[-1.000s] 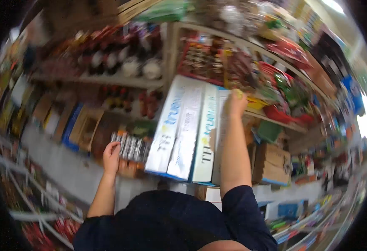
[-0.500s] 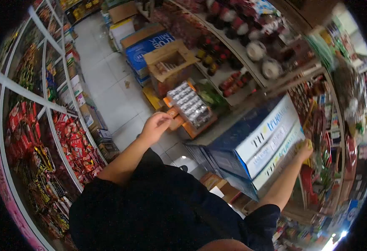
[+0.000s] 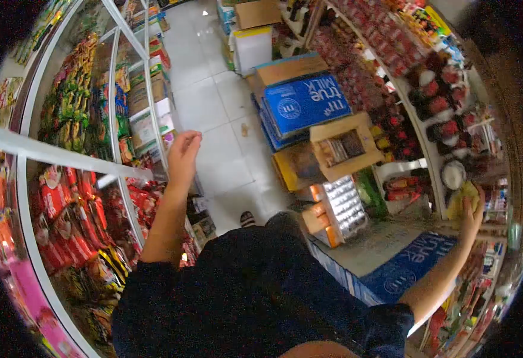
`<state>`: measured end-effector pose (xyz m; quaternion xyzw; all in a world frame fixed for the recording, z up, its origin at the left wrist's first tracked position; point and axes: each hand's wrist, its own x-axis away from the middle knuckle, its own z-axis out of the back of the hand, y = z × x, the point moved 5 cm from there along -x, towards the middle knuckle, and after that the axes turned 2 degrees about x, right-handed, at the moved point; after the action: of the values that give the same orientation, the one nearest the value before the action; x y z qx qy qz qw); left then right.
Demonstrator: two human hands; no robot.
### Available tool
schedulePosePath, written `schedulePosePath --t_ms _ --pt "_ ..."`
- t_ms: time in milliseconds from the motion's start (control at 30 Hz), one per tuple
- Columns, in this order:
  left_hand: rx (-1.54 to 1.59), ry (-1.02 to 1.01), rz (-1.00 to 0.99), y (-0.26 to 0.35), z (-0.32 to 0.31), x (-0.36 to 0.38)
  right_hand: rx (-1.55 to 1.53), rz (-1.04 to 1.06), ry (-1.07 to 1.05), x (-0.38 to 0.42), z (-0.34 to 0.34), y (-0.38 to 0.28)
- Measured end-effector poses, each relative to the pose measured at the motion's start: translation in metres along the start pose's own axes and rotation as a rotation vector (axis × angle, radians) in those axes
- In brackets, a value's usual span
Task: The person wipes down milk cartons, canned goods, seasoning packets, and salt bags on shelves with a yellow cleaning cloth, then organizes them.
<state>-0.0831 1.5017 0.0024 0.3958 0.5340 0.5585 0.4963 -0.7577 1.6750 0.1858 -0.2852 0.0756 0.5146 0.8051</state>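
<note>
Right hand (image 3: pixel 469 216) grips yellow cloth (image 3: pixel 463 200) against shelf (image 3: pixel 428 156), left hand (image 3: pixel 184 152) empty

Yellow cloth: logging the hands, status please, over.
Right hand grips yellow cloth against the shelf. Left hand raised, holding nothing, near the snack rack. Milk cartons below the right arm.

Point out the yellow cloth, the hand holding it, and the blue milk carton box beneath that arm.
yellow cloth (image 3: pixel 463 198): head view, on its bunched middle.
right hand (image 3: pixel 470 222): head view, on the palm area.
blue milk carton box (image 3: pixel 404 268): head view, on its printed top face.
</note>
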Motion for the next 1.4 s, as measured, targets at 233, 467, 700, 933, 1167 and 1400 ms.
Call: schedulePosePath --t_ms 233,467,700,933,1167,1400 --pt "-0.127 0.025 0.200 -0.069 0.031 -0.076 -0.455 -0.100 -0.507 -0.046 -0.274 -0.159" --pt "-0.079 0.168 0.305 -0.106 0.062 -0.203 -0.991 -0.239 -0.785 -0.121 -0.501 -0.325" --pt "-0.041 0.415 0.252 -0.105 0.098 -0.336 -0.927 0.245 -1.142 -0.166 -0.684 -0.589" --pt "0.094 0.555 0.454 -0.215 0.187 -0.481 -0.888 0.596 -1.113 -0.230 -0.800 -0.791" --pt "-0.098 0.352 0.157 -0.154 0.220 -0.765 -0.922 0.257 -0.847 -0.394 -0.906 -0.841" --pt "-0.302 0.232 -0.058 -0.170 0.217 -0.966 -1.204 -0.192 -0.578 -0.535 -1.018 -0.873"
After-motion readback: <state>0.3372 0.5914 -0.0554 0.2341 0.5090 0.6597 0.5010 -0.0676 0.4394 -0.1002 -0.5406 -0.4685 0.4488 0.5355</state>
